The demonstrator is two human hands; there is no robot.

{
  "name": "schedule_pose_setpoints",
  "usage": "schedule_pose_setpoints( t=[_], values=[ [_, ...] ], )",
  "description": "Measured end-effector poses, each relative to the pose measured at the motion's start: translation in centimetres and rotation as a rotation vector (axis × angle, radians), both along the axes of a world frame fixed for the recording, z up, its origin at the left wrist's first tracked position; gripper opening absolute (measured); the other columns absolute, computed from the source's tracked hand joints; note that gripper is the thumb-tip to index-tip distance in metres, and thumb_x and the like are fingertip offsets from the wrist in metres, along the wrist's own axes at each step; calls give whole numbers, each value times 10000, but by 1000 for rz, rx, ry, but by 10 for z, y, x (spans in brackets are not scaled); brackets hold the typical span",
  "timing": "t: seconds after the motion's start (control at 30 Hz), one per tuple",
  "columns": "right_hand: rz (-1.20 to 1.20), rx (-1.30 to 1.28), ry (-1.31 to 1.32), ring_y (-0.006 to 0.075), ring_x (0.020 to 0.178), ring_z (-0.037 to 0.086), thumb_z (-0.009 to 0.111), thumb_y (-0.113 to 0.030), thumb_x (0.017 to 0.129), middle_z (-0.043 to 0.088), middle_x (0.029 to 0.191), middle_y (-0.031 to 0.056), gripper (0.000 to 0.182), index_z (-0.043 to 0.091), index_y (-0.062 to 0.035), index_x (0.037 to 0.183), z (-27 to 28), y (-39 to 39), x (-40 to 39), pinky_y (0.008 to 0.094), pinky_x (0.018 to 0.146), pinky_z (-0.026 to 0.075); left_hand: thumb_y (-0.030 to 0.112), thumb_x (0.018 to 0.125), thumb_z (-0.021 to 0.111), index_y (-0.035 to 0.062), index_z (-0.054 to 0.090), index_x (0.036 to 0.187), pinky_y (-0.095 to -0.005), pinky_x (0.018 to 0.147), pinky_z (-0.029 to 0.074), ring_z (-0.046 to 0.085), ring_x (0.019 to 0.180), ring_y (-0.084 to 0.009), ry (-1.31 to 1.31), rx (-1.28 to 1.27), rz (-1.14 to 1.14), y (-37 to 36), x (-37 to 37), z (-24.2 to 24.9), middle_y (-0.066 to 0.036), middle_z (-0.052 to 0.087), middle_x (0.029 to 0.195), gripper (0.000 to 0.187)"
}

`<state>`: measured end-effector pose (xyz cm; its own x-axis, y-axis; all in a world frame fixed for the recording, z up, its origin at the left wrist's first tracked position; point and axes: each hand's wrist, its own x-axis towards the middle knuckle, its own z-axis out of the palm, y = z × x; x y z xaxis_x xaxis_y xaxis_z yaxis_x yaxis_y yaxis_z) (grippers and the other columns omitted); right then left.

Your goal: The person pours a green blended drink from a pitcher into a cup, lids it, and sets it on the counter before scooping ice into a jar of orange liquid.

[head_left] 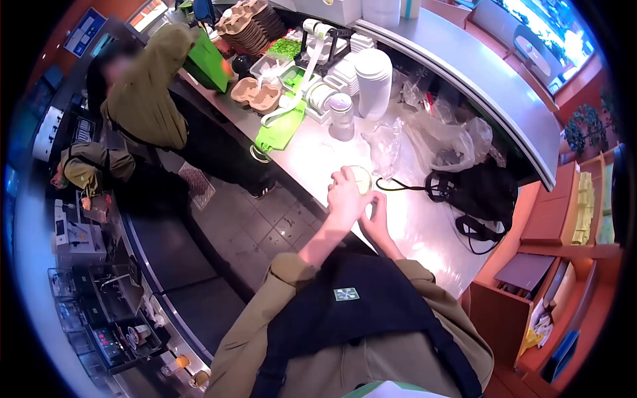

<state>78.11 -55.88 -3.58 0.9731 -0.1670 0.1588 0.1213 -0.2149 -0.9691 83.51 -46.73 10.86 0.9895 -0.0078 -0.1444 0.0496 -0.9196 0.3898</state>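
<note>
A round pale yellow-green thing, about as wide as a cup, is between my hands over the counter's near edge. My left hand curls around its left side, fingers over the top rim. At its lower right, my right hand has fingers closed against the edge. I cannot tell whether it is a lidded cup or a roll. Beyond it stands a lidded cup, beside a tall stack of white cups. Crumpled clear plastic lies just past my hands.
A black drawstring bag sits to the right on the metal counter. Green bags, cardboard cup carriers and white lids crowd the far left part. Two people stand along the left aisle.
</note>
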Motion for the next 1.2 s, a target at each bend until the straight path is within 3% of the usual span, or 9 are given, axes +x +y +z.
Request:
schedule_pose_setpoints(
  t=[0.23,0.5,0.57,0.63,0.77,0.9,0.93,1.03,1.2],
  values=[
    [-12,-61,-21,349,1241,356,659,-39,707,375,1288,217,730,294,13,1337,5,-4,22,406,1041,305,197,489,811,168,400,1274,-496,839,484,488,1049,-478,16,106,-567,14,38,19,-225,384,1218,886],
    [6,56,-1,327,1204,416,616,-49,771,438,1258,204,600,351,4,1306,-16,-16,40,400,1029,326,253,527,759,172,470,1231,-535,782,478,528,913,-467,-124,-61,-505,4,41,2,-226,429,1137,765],
    [18,-86,-53,265,1172,449,535,4,790,446,1223,149,550,343,-12,1305,-9,-23,36,355,1016,333,287,522,759,133,499,1217,-487,830,467,530,951,-407,-83,-144,-529,17,52,2,-221,481,1087,757],
    [3,74,13,243,1178,447,511,24,785,432,1244,134,551,357,-18,1312,20,-28,30,359,1017,332,294,495,764,136,487,1223,-414,857,481,558,983,-403,-37,-199,-593,38,77,1,-212,498,1107,794],
    [19,328,16,216,1174,460,493,-34,851,453,1283,111,489,367,-22,1324,37,-27,26,340,985,362,256,560,764,50,507,1182,-343,937,421,541,1061,-286,102,-397,-712,76,87,79,-174,556,1100,704],
    [406,638,95,206,1130,501,477,-296,944,447,1321,147,508,342,-26,1353,100,-2,42,338,972,380,212,584,756,54,485,1214,-324,946,418,536,1077,-215,112,-341,-821,112,79,178,-118,566,1137,704],
    [535,784,109,215,1152,492,498,-471,905,447,1327,152,678,306,-23,1377,114,13,49,358,1003,363,197,574,761,36,475,1220,-315,956,404,522,1083,-192,192,-375,-800,121,77,200,-100,547,1148,725],
    [810,911,60,218,1181,473,607,-531,810,461,1308,136,842,281,-9,1386,185,60,48,363,1012,353,187,570,767,15,457,1232,-303,967,390,498,1101,-164,239,-397,-797,156,69,251,-80,505,1191,751],
    [953,657,55,210,1213,447,694,-511,732,453,1307,124,930,279,8,1383,240,104,46,353,1019,344,177,565,789,22,462,1230,-294,967,386,484,1112,-164,189,-438,-743,203,46,296,-73,482,1195,757]
  ],
)
